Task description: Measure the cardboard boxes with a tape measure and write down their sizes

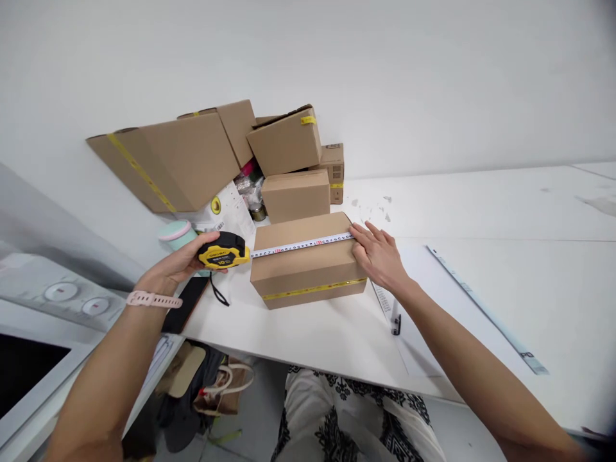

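A brown cardboard box (308, 273) with yellow tape along its front lies on the white table (337, 333). My left hand (176, 268) grips a yellow and black tape measure (224, 251) just left of the box. Its white blade (301, 246) stretches across the box top. My right hand (380, 255) rests on the box's right end, fingers pressing the blade's tip down at the edge.
Several more cardboard boxes (289, 147) are piled against the wall behind. A mint cup (176, 233) and a dark phone (188, 303) lie at the left. A long ruler (486, 309), paper and a pen (395, 319) lie at the right. Bags sit under the table.
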Action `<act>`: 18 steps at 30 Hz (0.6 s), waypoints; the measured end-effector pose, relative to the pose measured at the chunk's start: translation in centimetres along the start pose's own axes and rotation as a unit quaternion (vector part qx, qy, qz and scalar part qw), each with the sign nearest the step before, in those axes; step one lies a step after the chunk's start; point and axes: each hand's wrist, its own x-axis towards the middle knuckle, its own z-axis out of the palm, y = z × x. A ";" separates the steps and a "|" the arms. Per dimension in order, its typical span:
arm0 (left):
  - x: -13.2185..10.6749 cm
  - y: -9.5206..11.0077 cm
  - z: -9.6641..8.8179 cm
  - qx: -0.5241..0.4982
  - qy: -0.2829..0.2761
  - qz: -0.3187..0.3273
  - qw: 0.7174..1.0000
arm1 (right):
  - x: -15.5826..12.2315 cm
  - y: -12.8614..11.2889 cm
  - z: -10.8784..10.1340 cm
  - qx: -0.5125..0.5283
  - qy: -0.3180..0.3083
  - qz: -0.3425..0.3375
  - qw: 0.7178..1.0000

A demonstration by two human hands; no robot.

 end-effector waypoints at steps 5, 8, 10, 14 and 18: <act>0.9 -0.9 -0.9 -0.003 -0.017 -0.012 1.000 | 0.0 0.0 0.1 0.012 -0.001 0.004 1.000; 1.0 -0.9 -1.0 0.001 -0.020 -0.012 1.000 | 0.0 0.0 0.2 0.017 -0.001 0.004 1.000; 0.9 -0.8 -0.8 0.006 -0.021 -0.011 1.000 | 0.0 0.0 0.2 0.019 0.000 0.003 1.000; 0.4 -0.7 -0.2 0.002 -0.010 -0.015 1.000 | 0.0 0.1 0.3 0.039 -0.003 0.010 0.999; -1.4 -0.2 0.6 -0.008 0.019 -0.002 1.000 | 0.2 0.3 0.5 0.092 0.004 0.018 0.996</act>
